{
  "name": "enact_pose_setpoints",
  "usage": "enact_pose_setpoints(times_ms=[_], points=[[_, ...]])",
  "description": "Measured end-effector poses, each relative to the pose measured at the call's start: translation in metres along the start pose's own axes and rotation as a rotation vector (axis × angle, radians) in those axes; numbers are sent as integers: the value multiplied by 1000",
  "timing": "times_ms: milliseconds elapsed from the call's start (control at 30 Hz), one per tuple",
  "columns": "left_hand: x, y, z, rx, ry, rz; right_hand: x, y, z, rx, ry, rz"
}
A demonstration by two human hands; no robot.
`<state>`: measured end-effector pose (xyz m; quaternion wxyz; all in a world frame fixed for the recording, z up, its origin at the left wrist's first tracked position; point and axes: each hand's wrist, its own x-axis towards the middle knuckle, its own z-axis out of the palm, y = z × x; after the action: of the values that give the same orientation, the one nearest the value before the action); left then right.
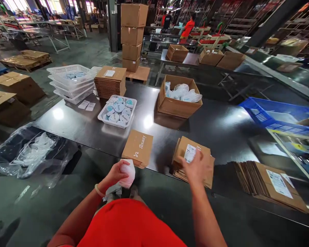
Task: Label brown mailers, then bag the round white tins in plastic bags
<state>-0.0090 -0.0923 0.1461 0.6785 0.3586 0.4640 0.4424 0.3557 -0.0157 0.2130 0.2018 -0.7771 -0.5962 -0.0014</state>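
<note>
Head cam: L hand (115, 174) holds wht bundle (128, 174), R hand (196, 168) over cardbd (181, 150).

Hands: two, a left hand (118, 174) and a right hand (197, 168), lower centre. White bundle (128, 174): one, in the left hand. Folded cardboard stacks (138, 146): four, comprising one upper left of centre, two lower centre and one lower right. Loose white baskets (113, 122): one, left of centre; its round packages (119, 107) overlap and cannot be counted exactly. Paper slips (90, 106): two, left of centre. Open cartons: one at centre (173, 107), three at upper right (176, 54). Piled boxes (132, 36): four, top centre. Blue crates (261, 118): one, right edge. Background persons (188, 29): two, top.
</note>
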Motion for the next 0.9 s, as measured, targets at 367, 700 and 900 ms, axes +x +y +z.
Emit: enact_pose_setpoints(times_ms=[367,700,900], points=[[9,0,-32,-317,513,-87,-123,-148,118,972,-892,-170],[-9,-9,-14,-100,323,-35,-107,-158,121,1064,-845,-74],[0,-8,-4,57,364,-26,-111,-141,114,1004,-625,-154]])
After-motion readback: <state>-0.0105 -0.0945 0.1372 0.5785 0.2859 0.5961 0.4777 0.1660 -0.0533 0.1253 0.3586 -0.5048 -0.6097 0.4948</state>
